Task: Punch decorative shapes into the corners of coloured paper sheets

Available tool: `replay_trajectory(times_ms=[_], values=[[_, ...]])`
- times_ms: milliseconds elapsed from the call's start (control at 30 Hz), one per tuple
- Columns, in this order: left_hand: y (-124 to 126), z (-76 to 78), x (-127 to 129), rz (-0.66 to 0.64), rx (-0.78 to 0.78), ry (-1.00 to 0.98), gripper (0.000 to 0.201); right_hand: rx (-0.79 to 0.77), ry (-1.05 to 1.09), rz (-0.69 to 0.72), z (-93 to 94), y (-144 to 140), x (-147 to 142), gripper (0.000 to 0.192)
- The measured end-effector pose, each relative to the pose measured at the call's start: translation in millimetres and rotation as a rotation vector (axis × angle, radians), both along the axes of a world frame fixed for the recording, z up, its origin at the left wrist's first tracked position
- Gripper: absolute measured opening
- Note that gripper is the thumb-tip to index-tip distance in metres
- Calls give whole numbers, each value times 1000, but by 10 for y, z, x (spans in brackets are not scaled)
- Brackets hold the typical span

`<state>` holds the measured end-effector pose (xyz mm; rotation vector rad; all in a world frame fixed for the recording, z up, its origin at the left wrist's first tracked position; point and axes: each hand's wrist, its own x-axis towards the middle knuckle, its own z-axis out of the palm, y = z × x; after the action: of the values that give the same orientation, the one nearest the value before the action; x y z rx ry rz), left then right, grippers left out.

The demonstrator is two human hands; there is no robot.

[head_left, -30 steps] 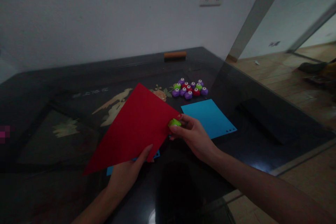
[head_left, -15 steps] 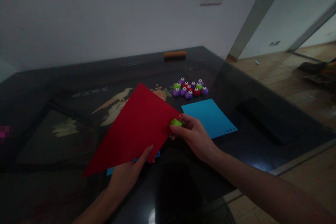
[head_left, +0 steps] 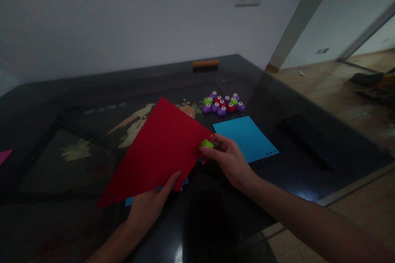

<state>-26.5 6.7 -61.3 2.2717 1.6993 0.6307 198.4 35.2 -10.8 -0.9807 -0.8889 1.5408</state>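
- the left hand grips the near edge of a red sheet, thumb on top and fingers tucked under it, holding it tilted up off the table.
- the right hand is closed on a small green punch – pinched between thumb and fingers, right at the sheet's right corner, touching its edge.
- the red sheet sits front and middle, its far corner pointing toward the wall; a blue scrap peeks out from under its near edge, beside the left thumb.
- a blue sheet lies flat just right of the right hand, with a short row of tiny holes near its right corner.
- beyond it, a cluster of punches – purple, red and green – stands close together on the dark glass.
- an orange bar lies at the table's far edge, well apart from the rest.
- a pink corner shows at the far left.
- a dark flat slab lies to the right; what it is cannot be told.
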Motion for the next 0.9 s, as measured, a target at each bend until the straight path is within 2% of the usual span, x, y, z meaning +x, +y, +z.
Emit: replay_trajectory(times_ms=[133,233,433,600,733,900], values=[[-24,64,70,36,-29,-93,35,-3,-8,-6,11,7,-5,24],[-40,82,96,27,-12,-82,36,-15,-11,-11,9,13,-7,23],[16,-11,1,-55,-35,-17,36,-7,-29,-2,-18,21,14,26],[-20,-46,1,5,-60,-5,36,-36,-11,-6,-1,31,23,30],[-53,77,121,47,-71,-106,36,-9,-11,6,17,40,31,27],[31,271,246,55,-135,-269,40,14,-20,31,6,49,47,27]])
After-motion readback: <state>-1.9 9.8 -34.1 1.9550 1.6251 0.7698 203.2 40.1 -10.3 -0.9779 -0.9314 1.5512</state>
